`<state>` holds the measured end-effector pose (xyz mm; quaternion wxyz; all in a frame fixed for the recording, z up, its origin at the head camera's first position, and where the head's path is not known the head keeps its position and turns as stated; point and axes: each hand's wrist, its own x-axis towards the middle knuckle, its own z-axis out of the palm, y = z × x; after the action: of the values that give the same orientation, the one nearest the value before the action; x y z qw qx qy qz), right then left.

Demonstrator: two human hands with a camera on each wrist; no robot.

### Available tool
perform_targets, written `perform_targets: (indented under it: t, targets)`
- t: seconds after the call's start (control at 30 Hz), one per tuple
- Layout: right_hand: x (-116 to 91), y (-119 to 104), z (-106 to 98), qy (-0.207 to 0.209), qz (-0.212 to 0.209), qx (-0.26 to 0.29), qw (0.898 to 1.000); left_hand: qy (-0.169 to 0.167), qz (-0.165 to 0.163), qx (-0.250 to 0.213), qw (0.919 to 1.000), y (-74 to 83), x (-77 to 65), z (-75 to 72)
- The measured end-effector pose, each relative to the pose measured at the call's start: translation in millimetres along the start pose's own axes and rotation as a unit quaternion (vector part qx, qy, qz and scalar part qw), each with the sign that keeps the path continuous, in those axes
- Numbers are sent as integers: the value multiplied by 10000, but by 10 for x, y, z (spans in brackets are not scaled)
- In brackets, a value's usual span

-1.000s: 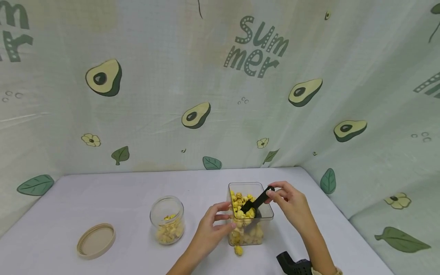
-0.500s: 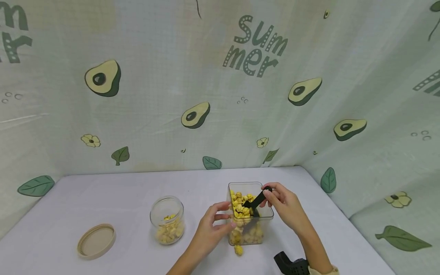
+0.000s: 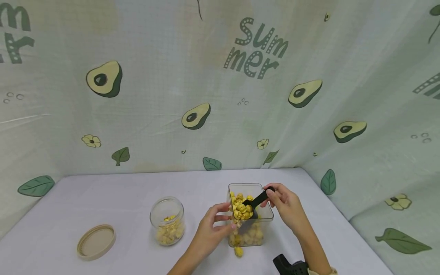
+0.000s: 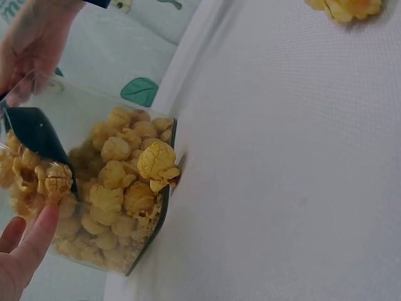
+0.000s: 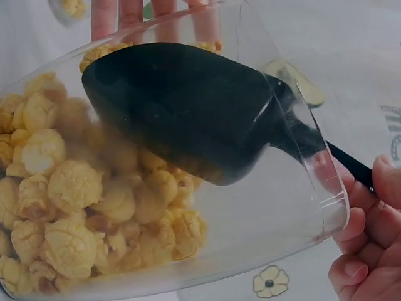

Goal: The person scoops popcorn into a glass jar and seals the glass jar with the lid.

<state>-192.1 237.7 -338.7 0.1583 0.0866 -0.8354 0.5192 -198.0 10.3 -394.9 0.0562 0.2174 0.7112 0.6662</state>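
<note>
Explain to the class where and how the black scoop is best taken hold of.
The black scoop is likely best pinched by its thin handle, coming from the person's right: the handle slants up over the right rim of the clear container, while the broad bowl sits inside with the popcorn. The right grip pinches it there.

The right grip (image 5: 379,219) pinches the handle (image 5: 351,165) of a black scoop (image 5: 178,106) between thumb and fingers. The scoop's broad end sits inside a clear tub (image 5: 250,213), seen through the wall, with popcorn (image 5: 75,188) against its lower edge and a little more past its upper edge. Popcorn crowds the left part of the view. Along the top, the left grip (image 5: 130,15) shows only fingers. A pale cloth (image 5: 357,44) behind bears a printed flower (image 5: 270,281).
</note>
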Motion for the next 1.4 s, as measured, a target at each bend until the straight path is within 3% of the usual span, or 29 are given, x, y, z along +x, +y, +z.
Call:
perform_targets:
  t: [0.33, 0.8, 1.4]
  targets:
    - [15, 2, 59, 362, 702, 159, 9967, 28, -47, 148, 9999, -7, 5, -2]
    - [47, 56, 7, 351, 1636, 625, 9839, -14, 10, 46, 10000, -7, 3, 4]
    - [68, 121, -87, 331, 2029, 1492, 9672, 28, -52, 225, 9997, -7, 8, 4]
